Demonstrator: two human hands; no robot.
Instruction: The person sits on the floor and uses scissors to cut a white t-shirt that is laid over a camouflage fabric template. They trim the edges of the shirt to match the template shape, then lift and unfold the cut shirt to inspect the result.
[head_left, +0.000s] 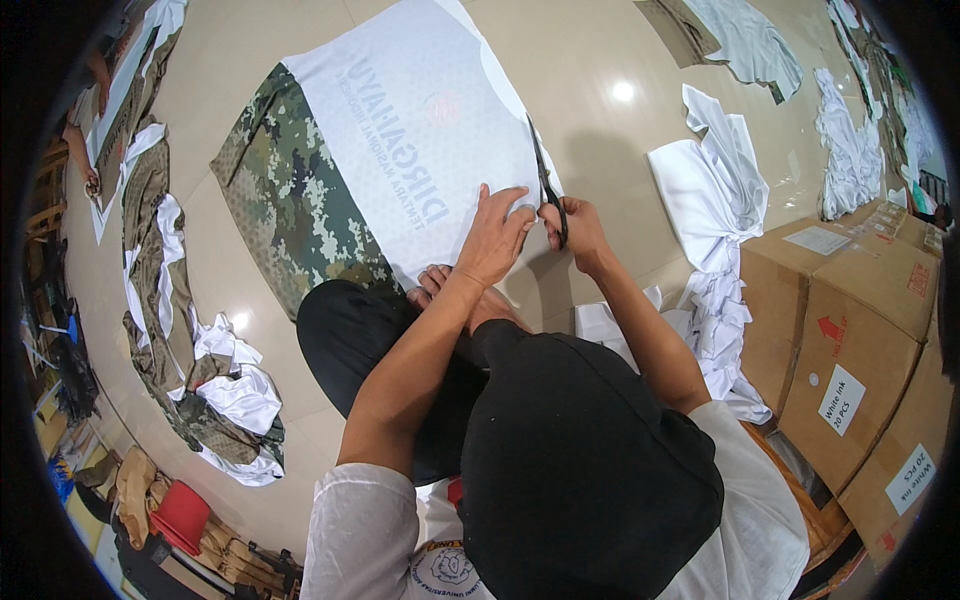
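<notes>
My right hand (577, 228) grips black scissors (540, 160), whose blades lie along the right edge of a white fabric panel (390, 110) with pale printed lettering. My left hand (497, 232) is on that panel just left of the scissors, its bent fingers pinching the fabric near the edge. A camouflage section (290, 190) borders the white panel on the left and lies on the tiled floor (590, 70). My bare foot (485, 305) is at the panel's lower edge, partly behind my left forearm, below my black-covered knee (580, 450).
Heaped white cloth (705, 200) lies right of me, beside stacked cardboard boxes (850, 340). Long piles of olive and white fabric (165, 290) lie at left. Another person's hand (90, 175) shows at upper left, with a red object (185, 515) at lower left.
</notes>
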